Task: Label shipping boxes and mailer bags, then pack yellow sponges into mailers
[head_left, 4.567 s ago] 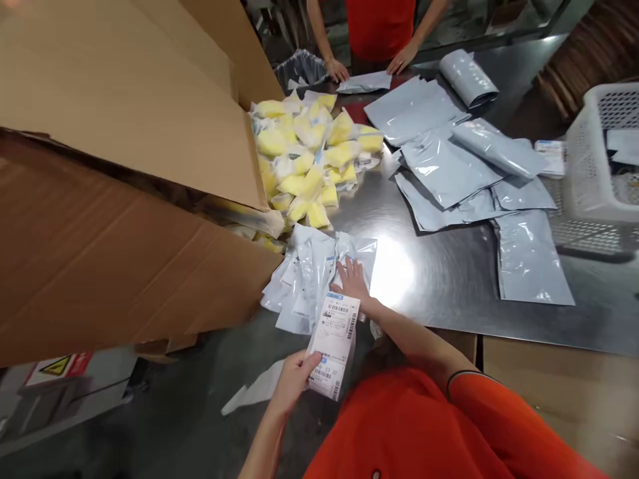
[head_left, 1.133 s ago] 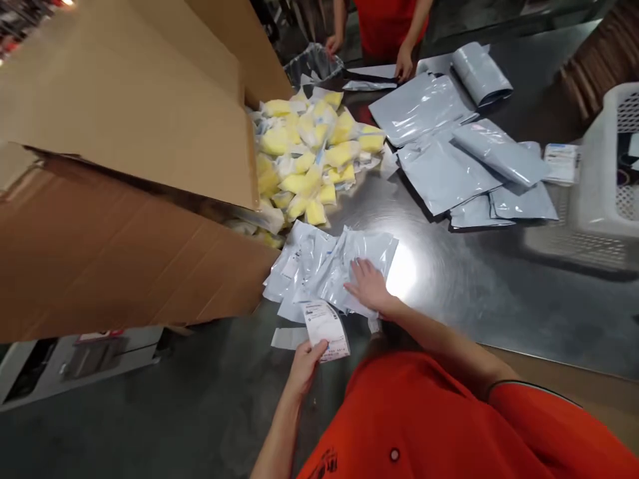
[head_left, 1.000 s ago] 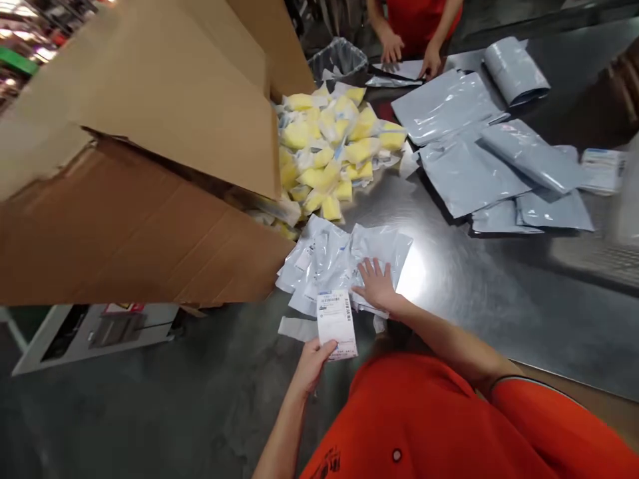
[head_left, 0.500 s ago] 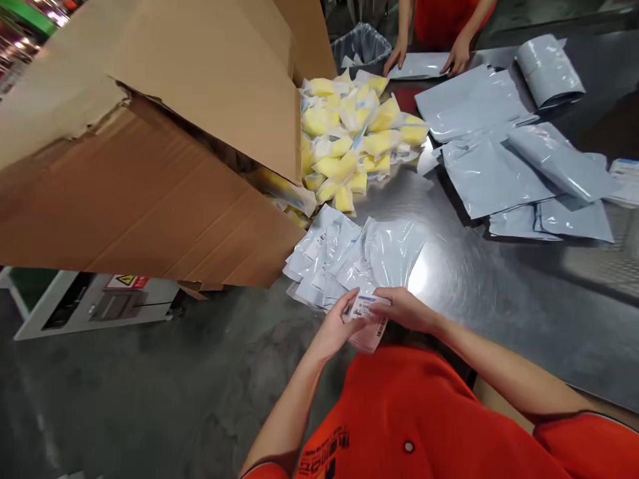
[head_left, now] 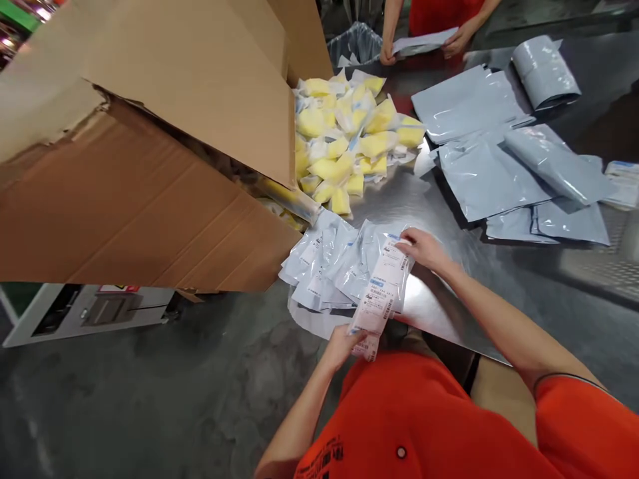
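Note:
A strip of printed shipping labels [head_left: 382, 286] is stretched between my two hands. My left hand [head_left: 344, 346] is closed around its lower end, close to my body, where a further length of the strip hangs below the fingers. Farther out, my right hand [head_left: 422, 249] pinches the upper end between thumb and fingers. Under and behind the strip, several pale grey plastic mailer bags [head_left: 319, 259] overlap at the table's near edge, partly covered by the strip.
On the metal table [head_left: 449, 239] lies a heap of yellow items in clear wrappers [head_left: 344, 140]. A large cardboard box [head_left: 164, 193] stands at left. Grey mailers [head_left: 494, 173] are piled at right. Across the table, a co-worker's hands [head_left: 459, 41] hold a flat package. Behind is a lined bin [head_left: 355, 45].
The label strip, bunched between my hands before, is now drawn out long. My right hand has moved up and away, my left slightly down. The co-worker has lifted the package.

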Tool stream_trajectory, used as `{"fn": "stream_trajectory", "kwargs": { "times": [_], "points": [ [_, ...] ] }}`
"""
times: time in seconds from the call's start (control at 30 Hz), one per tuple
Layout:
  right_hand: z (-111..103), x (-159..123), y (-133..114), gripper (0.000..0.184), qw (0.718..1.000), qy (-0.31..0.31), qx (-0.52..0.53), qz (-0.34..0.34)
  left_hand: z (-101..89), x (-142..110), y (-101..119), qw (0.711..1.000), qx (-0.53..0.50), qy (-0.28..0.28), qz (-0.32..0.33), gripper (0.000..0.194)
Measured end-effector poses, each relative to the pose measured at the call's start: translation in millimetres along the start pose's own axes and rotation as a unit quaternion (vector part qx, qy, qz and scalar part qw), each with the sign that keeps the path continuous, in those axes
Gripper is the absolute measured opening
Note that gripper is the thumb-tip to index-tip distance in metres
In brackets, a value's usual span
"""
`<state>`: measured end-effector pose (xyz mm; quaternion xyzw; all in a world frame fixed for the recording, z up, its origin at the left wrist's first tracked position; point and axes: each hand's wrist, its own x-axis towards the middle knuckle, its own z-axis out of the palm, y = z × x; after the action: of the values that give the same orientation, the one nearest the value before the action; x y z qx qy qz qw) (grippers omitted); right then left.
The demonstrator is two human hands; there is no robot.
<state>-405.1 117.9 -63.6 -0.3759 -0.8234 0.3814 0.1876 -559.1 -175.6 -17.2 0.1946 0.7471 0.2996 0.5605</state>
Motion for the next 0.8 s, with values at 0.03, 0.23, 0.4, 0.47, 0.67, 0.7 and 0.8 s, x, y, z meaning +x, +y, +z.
{"fn": "stream_trajectory", "kwargs": {
  "times": [0.03, 0.23, 0.4, 0.47, 0.67, 0.7, 0.8],
  "points": [
    [9.7, 6.6, 5.9, 0.023, 0.999, -0.027, -0.04, -0.012, -3.9, -2.8, -7.8, 1.0, -0.005, 0.013, -0.01, 0.041],
    [42.6, 5.8, 17.2, 0.045, 0.972, -0.07, -0.226, -0.004, -30.4, -31.3, -44.5, 0.997, -0.028, 0.032, -0.068, 0.048],
    [59.9, -16.8, -2.6, 0.071, 0.968, 0.034, -0.247, -0.005, -45.1, -48.7, -46.8, 0.995, -0.061, 0.056, -0.056, 0.058],
    [86.8, -25.2, -20.9, 0.068, 0.974, 0.021, -0.227, 0.0, -44.7, -44.8, -33.5, 0.997, -0.045, 0.053, -0.029, 0.054],
    [103.7, -7.0, -36.1, 0.068, 0.984, -0.088, -0.157, -0.01, -35.6, -22.7, 9.2, 0.999, -0.008, 0.031, 0.021, 0.057],
    [81.9, 1.6, -25.1, 0.068, 0.985, -0.072, -0.158, -0.015, -34.9, -20.3, 10.7, 0.999, -0.01, 0.037, 0.018, 0.059],
    [-10.7, 21.1, 23.9, 0.07, 0.964, 0.079, -0.248, 0.056, -32.9, -15.6, 5.2, 0.998, -0.033, 0.045, 0.01, 0.062]
  ]
}}
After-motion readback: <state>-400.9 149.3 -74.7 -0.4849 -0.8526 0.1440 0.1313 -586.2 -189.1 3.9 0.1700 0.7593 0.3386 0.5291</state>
